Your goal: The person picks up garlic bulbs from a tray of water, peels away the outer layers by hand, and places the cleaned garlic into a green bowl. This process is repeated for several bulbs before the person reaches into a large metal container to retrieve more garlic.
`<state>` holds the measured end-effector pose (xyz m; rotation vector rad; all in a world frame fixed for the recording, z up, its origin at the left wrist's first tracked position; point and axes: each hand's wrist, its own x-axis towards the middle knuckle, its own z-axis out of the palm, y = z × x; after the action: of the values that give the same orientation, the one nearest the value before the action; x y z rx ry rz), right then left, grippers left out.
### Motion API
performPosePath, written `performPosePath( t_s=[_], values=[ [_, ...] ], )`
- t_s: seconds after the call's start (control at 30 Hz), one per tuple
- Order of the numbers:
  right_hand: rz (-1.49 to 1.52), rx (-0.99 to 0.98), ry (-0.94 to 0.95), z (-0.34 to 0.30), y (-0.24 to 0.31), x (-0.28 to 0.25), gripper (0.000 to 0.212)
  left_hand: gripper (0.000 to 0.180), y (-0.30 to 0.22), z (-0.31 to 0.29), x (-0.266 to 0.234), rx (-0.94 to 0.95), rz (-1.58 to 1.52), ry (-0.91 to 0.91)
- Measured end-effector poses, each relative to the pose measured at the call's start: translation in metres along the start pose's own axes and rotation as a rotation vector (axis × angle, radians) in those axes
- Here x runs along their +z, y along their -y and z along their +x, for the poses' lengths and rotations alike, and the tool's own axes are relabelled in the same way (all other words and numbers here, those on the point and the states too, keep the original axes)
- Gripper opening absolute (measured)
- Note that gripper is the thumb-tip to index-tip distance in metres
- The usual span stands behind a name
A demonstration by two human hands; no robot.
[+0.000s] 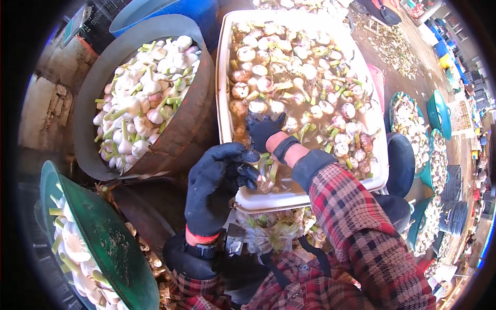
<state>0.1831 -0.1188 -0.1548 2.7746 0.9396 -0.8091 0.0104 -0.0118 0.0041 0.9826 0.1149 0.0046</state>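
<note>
A white rectangular tub (pixel 226 98) in front of me holds murky brownish water with many garlic bulbs (pixel 309 93) afloat, short green stems on them. My right hand (pixel 264 132), in a dark glove, reaches over the tub's left part. Its thumb and fingers are apart, close to pale bulbs at the water, and I see nothing held. My left hand (pixel 216 181), in a black glove, is by the tub's near left corner, fingers curled. Their tips are beside wet stems and a pale bulb; whatever they hold, if anything, is hidden.
Left of the tub stands a large dark round bin (pixel 191 124) full of cleaner white garlic. A green basin (pixel 103 232) with more garlic is at the lower left. A blue barrel (pixel 199 18) stands behind. Garlic-filled teal baskets (pixel 427 170) line the right; peelings (pixel 390 46) litter the floor.
</note>
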Motion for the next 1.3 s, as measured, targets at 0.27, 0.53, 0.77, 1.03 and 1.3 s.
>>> performPosePath(
  t_s=[0.27, 0.53, 0.77, 1.03, 1.3],
  values=[
    [0.082, 0.030, -0.277, -0.023, -0.031, -0.045, 0.021, 0.049, -0.002, -0.012, -0.011, -0.042, 0.004, -0.024],
    [-0.002, 0.432, -0.442, 0.013, -0.083, -0.022, 0.034, 0.037, 0.018, 0.005, 0.002, -0.183, -0.037, -0.038],
    [0.362, 0.308, -0.400, -0.045, -0.102, -0.030, 0.031, 0.037, 0.045, 0.017, 0.010, -0.269, -0.006, -0.092],
    [0.502, -0.360, -0.977, -0.172, -0.066, -0.006, 0.025, 0.050, 0.072, 0.027, 0.017, -0.569, -0.477, -0.009],
    [0.698, -0.144, -1.157, -0.191, -0.040, -0.019, 0.026, 0.050, 0.078, 0.016, 0.039, -0.116, -0.017, -0.134]
  ],
)
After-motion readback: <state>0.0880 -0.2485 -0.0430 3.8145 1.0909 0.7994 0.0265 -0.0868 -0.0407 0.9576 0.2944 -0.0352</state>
